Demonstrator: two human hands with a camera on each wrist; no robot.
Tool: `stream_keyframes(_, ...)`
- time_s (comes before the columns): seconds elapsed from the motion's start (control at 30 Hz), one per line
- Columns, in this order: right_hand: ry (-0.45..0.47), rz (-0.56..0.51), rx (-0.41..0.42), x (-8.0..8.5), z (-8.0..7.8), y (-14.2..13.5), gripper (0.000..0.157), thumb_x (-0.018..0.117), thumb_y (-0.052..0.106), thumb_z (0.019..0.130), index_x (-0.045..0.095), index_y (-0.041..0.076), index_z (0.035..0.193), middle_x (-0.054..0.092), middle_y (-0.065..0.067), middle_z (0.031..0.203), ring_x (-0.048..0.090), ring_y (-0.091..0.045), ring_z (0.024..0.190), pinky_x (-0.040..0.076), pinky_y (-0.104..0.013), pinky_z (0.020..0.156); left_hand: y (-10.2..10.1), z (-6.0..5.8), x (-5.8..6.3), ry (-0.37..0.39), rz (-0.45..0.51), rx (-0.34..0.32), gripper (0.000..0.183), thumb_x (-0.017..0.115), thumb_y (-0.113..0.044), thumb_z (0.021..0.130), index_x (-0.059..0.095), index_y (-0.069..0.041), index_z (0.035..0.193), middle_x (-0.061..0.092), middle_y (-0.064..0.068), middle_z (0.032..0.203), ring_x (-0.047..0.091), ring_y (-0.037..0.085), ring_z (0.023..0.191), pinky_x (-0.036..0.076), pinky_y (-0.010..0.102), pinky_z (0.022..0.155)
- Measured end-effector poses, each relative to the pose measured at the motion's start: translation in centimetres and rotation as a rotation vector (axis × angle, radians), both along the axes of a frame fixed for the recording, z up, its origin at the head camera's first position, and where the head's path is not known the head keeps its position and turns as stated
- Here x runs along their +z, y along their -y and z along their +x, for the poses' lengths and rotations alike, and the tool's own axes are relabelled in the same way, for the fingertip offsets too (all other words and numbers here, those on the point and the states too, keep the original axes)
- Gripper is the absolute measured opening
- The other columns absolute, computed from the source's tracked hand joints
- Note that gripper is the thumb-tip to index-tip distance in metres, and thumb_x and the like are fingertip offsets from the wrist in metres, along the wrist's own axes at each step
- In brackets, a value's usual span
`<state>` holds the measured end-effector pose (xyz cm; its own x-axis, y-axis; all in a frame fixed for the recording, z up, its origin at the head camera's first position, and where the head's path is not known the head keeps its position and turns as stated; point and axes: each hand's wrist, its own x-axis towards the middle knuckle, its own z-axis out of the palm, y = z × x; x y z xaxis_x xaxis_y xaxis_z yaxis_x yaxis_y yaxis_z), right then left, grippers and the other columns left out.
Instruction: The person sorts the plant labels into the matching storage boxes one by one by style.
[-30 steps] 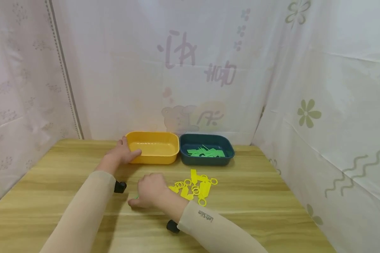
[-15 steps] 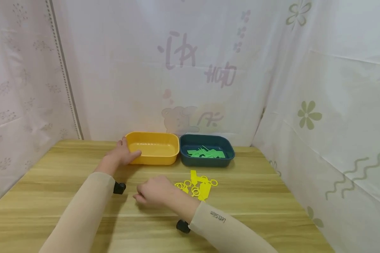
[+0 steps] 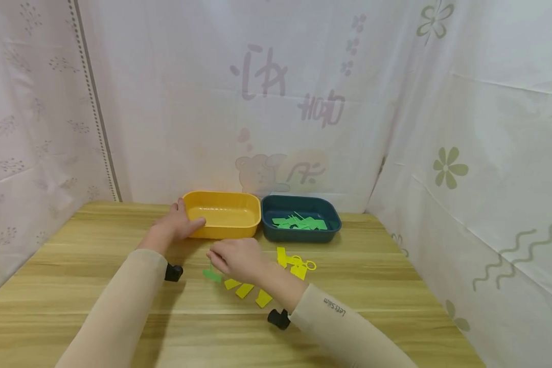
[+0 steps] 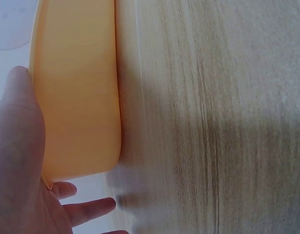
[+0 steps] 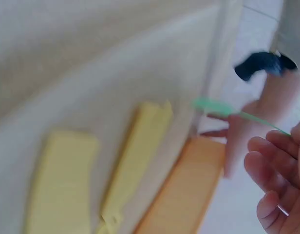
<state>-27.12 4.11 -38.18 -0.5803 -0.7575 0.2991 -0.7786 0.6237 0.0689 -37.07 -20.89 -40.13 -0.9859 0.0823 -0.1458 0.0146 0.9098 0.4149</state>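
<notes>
My left hand [image 3: 175,222] holds the left front corner of a yellow plastic bin [image 3: 223,232], thumb along the front rim and fingers at its left end. The left wrist view shows those fingers loosely spread beside the bin wall [image 4: 82,87]. My right hand [image 3: 236,258] pinches the thin tail of a green tag [image 3: 212,276], whose flat end hangs below the fingers. In the right wrist view the green tag [image 5: 213,105] is blurred. Below and beside the right hand several yellow ring tags [image 3: 245,290] lie on the table, partly hidden by the forearm.
A dark teal bin [image 3: 299,235] stands against the yellow bin's right side with several green tags [image 3: 303,223] in it. Both are at the back of the wooden table [image 3: 372,286], before a patterned curtain [image 3: 202,112].
My right hand has moved up and to the right, lifting the green tag and uncovering yellow tags below it. The left hand and both bins have not moved.
</notes>
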Motion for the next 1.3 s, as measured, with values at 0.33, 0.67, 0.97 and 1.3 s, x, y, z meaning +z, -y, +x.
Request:
stream_keyframes(0.33, 0.107, -0.393, -0.119, 5.4, -3.4, -4.7, 0.032, 0.056, 0.029, 0.114, 0.073, 0.015, 0.090, 0.063, 0.001, 0.069, 0.053, -0.013, 0.060, 0.042, -0.026, 0.060, 0.2, 0.1, 0.1, 0.014, 0.003, -0.003, 0.117, 0.041, -0.069, 0.105, -0.018, 0.012, 0.167, -0.002, 0.041, 0.177, 0.033, 0.069, 0.152, 0.033, 0.076, 0.124)
stream_keyframes(0.67, 0.278, -0.739, -0.355, 8.1, -7.7, -10.9, 0.042, 0.048, 0.037, 0.116, 0.079, 0.010, 0.108, 0.082, -0.010, 0.097, 0.071, -0.021, 0.067, 0.055, -0.031, 0.063, 0.1, 0.2, 0.4, 0.020, -0.007, -0.011, 0.117, 0.039, -0.069, 0.106, -0.018, 0.012, 0.167, -0.003, 0.041, 0.177, 0.034, 0.068, 0.152, 0.034, 0.073, 0.125)
stream_keyframes(0.97, 0.312, -0.919, -0.579, 6.2, -11.0, -15.5, 0.045, 0.045, 0.042, 0.117, 0.079, 0.012, 0.115, 0.084, -0.009, 0.104, 0.078, -0.030, 0.074, 0.053, -0.031, 0.063, -0.1, 0.3, 0.3, 0.021, -0.002, -0.010, 0.117, 0.040, -0.069, 0.106, -0.019, 0.011, 0.168, -0.002, 0.041, 0.177, 0.034, 0.068, 0.152, 0.034, 0.075, 0.124)
stream_keyframes(1.3, 0.451, -0.808, -0.694, 4.4, -11.5, -18.3, 0.067, 0.039, 0.063, 0.114, 0.069, 0.007, 0.136, 0.074, -0.014, 0.134, 0.079, -0.034, 0.093, 0.058, -0.042, 0.085, -0.3, 0.3, 0.2, 0.023, -0.010, -0.013, 0.116, 0.039, -0.069, 0.106, -0.018, 0.011, 0.168, -0.002, 0.040, 0.178, 0.034, 0.069, 0.152, 0.034, 0.076, 0.122)
